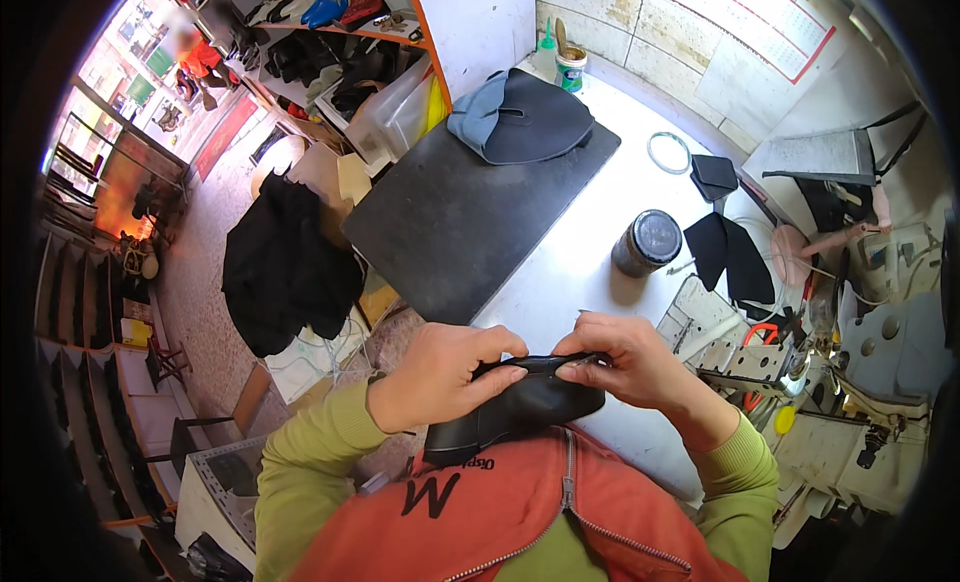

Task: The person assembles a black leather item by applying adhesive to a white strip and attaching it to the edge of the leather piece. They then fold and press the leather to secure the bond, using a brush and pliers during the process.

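A black leather shoe (pixel 525 407) is held close against the front of my red apron, its heel toward the left and its rounded toe toward the right. My left hand (pixel 440 372) pinches the upper rim of the shoe between thumb and fingers. Farther right along that same rim, my right hand (pixel 625 362) pinches it too, thumb and fingertips pressed together. Between the two thumbs a short stretch of the black edge shows. The shoe's inside is mostly hidden from this view.
Beyond my hands a white table bears a black board (pixel 480 217), grey-black sheet material (pixel 525 117) and a dark lidded jar (pixel 647 244). To the right stand a tape ring (pixel 669 153), black cut pieces (pixel 728 257) and machinery (pixel 850 422). Black cloth (pixel 290 267) lies at left.
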Demonstrator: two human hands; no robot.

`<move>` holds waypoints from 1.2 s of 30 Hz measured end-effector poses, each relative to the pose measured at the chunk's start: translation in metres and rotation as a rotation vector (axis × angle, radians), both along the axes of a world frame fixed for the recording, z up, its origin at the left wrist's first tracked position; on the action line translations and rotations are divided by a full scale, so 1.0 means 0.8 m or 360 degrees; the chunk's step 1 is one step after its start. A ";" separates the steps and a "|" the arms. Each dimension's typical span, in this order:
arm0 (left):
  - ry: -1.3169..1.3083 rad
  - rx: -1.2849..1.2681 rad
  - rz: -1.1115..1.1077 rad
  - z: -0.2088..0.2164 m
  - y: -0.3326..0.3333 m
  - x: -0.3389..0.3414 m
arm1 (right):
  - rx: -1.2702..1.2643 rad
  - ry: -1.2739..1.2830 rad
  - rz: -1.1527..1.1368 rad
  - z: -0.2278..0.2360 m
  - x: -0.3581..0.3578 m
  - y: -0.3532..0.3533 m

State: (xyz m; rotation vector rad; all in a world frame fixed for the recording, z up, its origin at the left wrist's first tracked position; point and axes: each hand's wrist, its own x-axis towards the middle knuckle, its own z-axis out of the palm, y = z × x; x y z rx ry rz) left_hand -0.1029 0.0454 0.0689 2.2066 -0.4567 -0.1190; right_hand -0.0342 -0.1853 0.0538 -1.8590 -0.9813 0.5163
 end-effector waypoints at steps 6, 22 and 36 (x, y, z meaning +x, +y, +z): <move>-0.0196 -0.0111 -0.0216 -0.015 -0.002 0.025 | 0.0157 -0.0005 -0.0123 -0.010 0.004 -0.003; 0.0876 -0.1406 0.0588 -0.074 -0.041 0.051 | 0.0206 0.0448 -0.0625 -0.072 -0.080 -0.045; 0.0822 -0.1555 0.0544 -0.075 -0.036 0.032 | 0.0797 0.1671 -0.0580 -0.096 -0.079 -0.019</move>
